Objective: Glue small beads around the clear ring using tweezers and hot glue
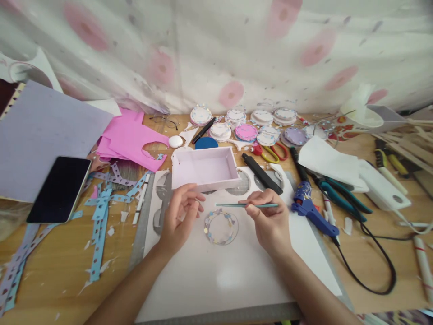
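My right hand (270,219) pinches a thin teal stick (230,205), held level and pointing left, with a tiny pale spot at its tip. Opposite it, my left hand (181,219) hovers with loosely curled fingers, the thumb near the forefinger; I see nothing definite in it. Between and below the hands lies a clear ring-shaped disc (233,241) with a wreath of small pastel pieces (207,228) around it. It rests on a glossy white sheet (216,280). Just beyond my hands stands a shallow pale lilac box (206,180).
Several decorated round discs (246,132) stand at the back. On the right lie a blue glue gun (313,212) with its cord, teal-handled pliers (345,196) and a white power strip (384,185). A phone (59,189), pink sheets (128,135) and blue punched strips (99,230) are on the left.
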{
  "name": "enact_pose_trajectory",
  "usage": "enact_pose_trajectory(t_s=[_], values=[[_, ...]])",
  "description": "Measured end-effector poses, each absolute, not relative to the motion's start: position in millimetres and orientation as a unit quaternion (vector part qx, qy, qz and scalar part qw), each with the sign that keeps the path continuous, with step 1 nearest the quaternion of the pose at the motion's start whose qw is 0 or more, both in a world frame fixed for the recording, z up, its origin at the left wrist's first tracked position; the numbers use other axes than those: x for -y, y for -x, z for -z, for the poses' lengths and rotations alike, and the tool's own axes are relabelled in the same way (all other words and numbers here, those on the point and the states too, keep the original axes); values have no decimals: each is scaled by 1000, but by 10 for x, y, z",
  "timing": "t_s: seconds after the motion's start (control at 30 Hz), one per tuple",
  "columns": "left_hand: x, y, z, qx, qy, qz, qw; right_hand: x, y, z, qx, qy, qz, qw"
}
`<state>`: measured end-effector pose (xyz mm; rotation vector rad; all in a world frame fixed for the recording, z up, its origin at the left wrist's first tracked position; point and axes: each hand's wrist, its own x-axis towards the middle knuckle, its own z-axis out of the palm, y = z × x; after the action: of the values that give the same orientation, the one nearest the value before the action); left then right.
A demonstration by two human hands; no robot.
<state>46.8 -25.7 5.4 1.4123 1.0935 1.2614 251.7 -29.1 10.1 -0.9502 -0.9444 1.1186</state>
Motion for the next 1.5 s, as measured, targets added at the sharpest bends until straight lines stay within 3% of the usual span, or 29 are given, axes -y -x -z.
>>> enact_pose_trajectory(t_s=[0.17,0.3,0.93,1.5], values=[[342,-469,-160,-396,-688,-505,340,328,-2485,-115,428,407,-499,634],[366,-492,-213,-382,-721,-491,306,342,-2454,-139,446,402,-496,627],[361,-494,-208,-405,-665,-488,394,361,-2412,-201,478,381,-499,614],[345,-499,-247,-394,-699,-485,348,348,-2436,-142,453,403,-524,598]])
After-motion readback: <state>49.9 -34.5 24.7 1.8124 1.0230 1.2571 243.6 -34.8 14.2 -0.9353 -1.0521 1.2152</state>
